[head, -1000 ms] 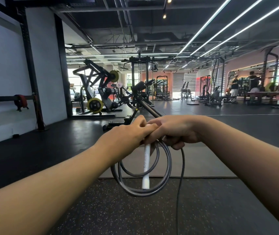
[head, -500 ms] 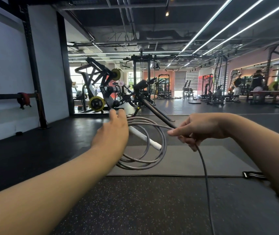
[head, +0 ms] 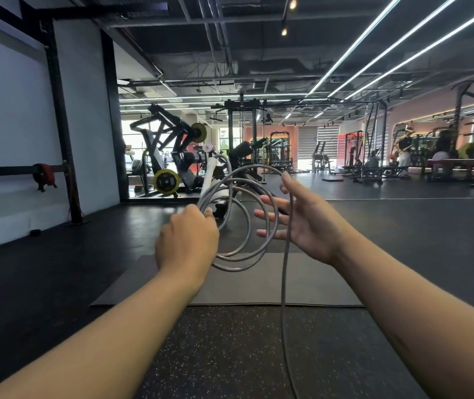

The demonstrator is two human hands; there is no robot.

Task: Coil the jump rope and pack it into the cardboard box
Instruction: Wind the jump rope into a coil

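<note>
My left hand [head: 187, 240] is closed around several grey loops of the jump rope [head: 240, 256], held in front of me at chest height. The rope's white handle [head: 209, 175] sticks up above that hand. My right hand [head: 302, 218] is to the right, palm facing left and fingers spread, with the newest loop draped over its fingertips. From there the loose rope hangs straight down past the lower edge of the view. No cardboard box is in view.
A grey floor mat [head: 302, 280] lies on the black speckled gym floor below my hands. Weight machines [head: 169, 159] and racks stand behind. A barbell on a wall rack [head: 43, 175] is at left. People [head: 404, 148] stand far right.
My hands were together on the coil, then parted. My left hand tipped the coil so the handle points up, and my right hand opened and swung a new loop over.
</note>
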